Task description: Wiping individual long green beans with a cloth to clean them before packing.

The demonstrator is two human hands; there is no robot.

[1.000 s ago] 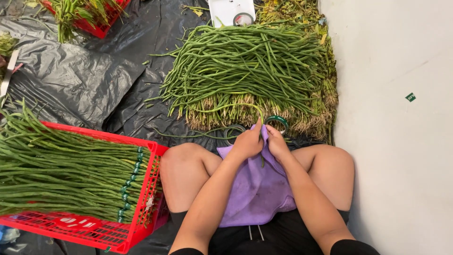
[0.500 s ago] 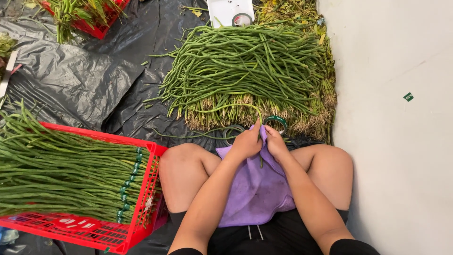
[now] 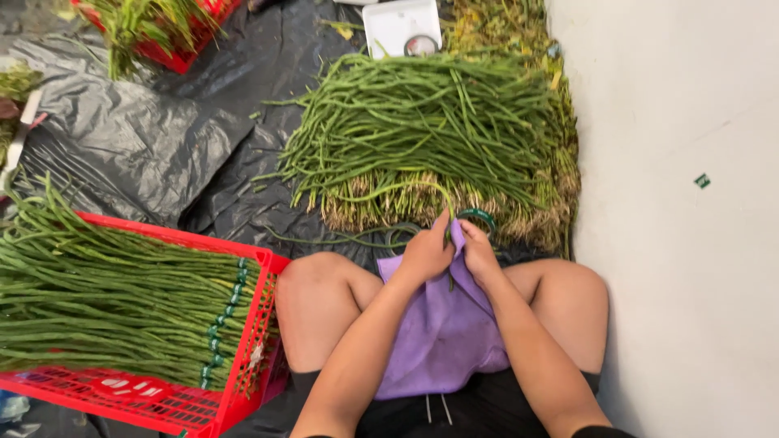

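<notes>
Both hands meet over a purple cloth (image 3: 442, 341) spread across the lap: the left hand (image 3: 426, 253) and the right hand (image 3: 479, 253) are pinched closed together on a long green bean (image 3: 449, 212) that curves up and away from the fingertips. Just beyond the grip lies a heap of long beans (image 3: 422, 130), with a roll of green tape (image 3: 477, 216) beside the right hand. Off to the left of the hands, well apart, a red crate (image 3: 243, 341) holds bundled beans (image 3: 105, 300), and past the heap sits a white tray (image 3: 402, 24).
</notes>
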